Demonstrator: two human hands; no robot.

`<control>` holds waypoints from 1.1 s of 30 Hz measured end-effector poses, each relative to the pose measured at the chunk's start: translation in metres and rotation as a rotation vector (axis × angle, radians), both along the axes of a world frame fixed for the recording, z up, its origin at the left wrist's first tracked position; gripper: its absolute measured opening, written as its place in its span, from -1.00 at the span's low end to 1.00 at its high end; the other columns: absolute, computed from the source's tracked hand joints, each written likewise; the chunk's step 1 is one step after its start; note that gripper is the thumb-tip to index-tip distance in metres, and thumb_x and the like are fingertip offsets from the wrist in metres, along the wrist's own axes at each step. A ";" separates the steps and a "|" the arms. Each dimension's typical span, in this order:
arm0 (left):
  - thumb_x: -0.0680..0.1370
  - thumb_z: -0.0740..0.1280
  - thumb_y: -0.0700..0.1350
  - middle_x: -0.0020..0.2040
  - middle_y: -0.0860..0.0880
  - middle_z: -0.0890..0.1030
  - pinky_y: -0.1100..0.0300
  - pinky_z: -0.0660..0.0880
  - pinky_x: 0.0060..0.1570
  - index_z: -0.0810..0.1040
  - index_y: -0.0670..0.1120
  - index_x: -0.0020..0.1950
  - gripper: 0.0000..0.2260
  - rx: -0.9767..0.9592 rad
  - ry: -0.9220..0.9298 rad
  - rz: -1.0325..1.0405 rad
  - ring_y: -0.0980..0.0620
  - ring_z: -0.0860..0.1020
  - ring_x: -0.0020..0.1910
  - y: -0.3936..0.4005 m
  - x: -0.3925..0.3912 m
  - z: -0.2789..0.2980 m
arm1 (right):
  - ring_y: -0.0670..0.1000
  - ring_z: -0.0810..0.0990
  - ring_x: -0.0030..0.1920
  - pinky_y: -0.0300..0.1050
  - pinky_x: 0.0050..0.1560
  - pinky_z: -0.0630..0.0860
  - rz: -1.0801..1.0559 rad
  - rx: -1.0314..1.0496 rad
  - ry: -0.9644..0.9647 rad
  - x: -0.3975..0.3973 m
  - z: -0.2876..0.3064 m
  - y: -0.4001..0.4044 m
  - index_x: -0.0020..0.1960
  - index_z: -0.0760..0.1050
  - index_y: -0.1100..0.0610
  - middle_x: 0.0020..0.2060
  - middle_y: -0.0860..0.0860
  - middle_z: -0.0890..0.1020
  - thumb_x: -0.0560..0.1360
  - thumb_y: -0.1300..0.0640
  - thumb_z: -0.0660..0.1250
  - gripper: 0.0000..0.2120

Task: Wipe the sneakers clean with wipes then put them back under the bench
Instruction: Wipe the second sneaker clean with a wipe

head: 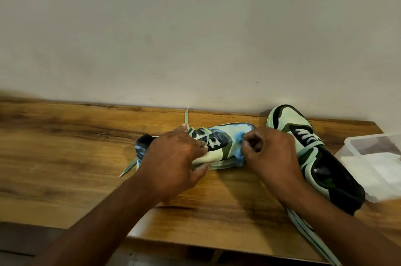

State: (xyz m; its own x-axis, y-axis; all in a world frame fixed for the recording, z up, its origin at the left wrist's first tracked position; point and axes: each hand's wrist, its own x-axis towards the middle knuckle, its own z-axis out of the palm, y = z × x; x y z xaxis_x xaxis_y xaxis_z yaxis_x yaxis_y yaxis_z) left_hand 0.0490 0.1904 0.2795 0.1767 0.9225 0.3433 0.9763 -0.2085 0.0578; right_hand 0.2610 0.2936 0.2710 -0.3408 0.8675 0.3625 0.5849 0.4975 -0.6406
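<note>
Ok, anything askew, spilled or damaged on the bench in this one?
Nothing spilled or visibly damaged. The sneaker being wiped has loose laces trailing over the wooden bench top, and the second sneaker lies angled beside it. That fits mid-cleaning.

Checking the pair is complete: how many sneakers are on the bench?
2. One sneaker lies mid-bench, held by the left hand, wiped by the right hand; the second sneaker sits right, beside it.
</note>
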 end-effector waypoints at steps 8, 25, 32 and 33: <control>0.45 0.44 0.16 -0.03 0.09 0.77 -0.10 0.52 0.36 0.78 0.04 0.05 -0.71 0.017 -0.024 -0.031 0.07 0.72 -0.06 -0.005 -0.004 0.001 | -0.04 0.55 -0.28 -0.03 -0.22 0.58 0.171 0.106 -0.187 -0.022 0.000 -0.020 -0.09 0.71 0.06 -0.25 -0.02 0.61 0.45 0.20 0.46 -0.91; 0.44 0.50 0.11 0.00 0.08 0.77 -0.12 0.49 0.41 0.78 0.03 0.05 -0.74 0.038 -0.053 -0.067 0.06 0.72 -0.04 -0.009 -0.011 -0.004 | 0.13 0.61 -0.20 -0.10 -0.20 0.48 0.091 0.112 -0.355 -0.013 0.013 0.013 -0.13 0.72 0.09 -0.21 0.05 0.64 0.38 0.29 0.42 -0.83; 0.45 0.50 0.12 -0.02 0.09 0.77 -0.10 0.48 0.42 0.78 0.04 0.04 -0.75 0.037 -0.047 -0.068 0.07 0.71 -0.04 -0.008 -0.010 -0.002 | 0.15 0.59 -0.10 0.03 -0.16 0.55 0.194 0.111 -0.508 -0.027 0.013 0.007 0.02 0.69 0.04 -0.09 0.04 0.53 0.43 0.24 0.44 -0.80; 0.44 0.50 0.12 -0.01 0.09 0.77 -0.10 0.49 0.41 0.78 0.03 0.04 -0.74 0.041 -0.050 -0.069 0.08 0.71 -0.04 -0.009 -0.010 -0.002 | 0.15 0.59 -0.10 0.04 -0.14 0.57 0.146 0.120 -0.492 -0.023 0.013 0.014 0.03 0.70 0.05 -0.09 0.05 0.55 0.43 0.25 0.43 -0.78</control>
